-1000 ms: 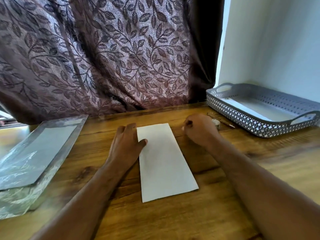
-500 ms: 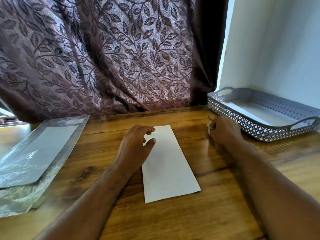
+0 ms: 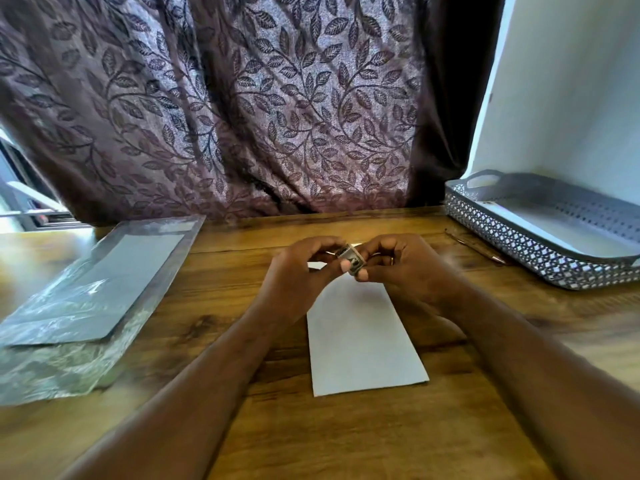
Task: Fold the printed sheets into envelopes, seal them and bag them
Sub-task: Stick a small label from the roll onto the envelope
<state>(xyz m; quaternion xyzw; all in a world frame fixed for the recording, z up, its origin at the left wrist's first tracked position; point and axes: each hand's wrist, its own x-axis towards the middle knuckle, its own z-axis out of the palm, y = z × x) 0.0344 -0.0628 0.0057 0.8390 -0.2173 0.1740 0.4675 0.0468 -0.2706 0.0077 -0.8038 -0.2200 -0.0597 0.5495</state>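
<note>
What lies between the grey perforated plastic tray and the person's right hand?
In the head view, a thin brown stick, perhaps a pen, lies on the wooden table there.

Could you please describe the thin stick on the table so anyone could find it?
On the table, find the grey tray at right. The stick lies just left of it. It alone is slender; the envelope is broad and white.

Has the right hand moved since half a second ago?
Yes. The right hand has moved left, away from the gray tray, and now pinches a small item together with the left hand over the envelope.
</note>
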